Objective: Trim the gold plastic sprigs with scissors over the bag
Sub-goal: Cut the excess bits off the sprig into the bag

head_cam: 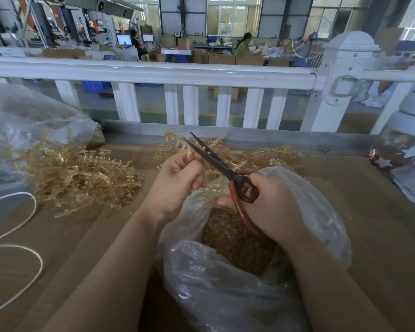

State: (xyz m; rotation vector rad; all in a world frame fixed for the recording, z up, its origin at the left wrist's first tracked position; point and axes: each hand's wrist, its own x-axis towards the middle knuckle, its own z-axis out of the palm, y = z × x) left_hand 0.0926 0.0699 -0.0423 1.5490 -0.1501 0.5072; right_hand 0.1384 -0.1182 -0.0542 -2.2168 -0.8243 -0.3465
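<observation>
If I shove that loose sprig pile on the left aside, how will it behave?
The sprig pile probably drags as a tangled clump, since its branches interlock. It looks light and springy, being thin plastic. Small beads may shed onto the table.

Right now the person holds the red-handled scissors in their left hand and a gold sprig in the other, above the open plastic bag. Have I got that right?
Not quite: the head view shows the red-handled scissors in the right hand, blades open. The left hand pinches the gold sprig. The rest stands: both are above the open plastic bag.
</observation>
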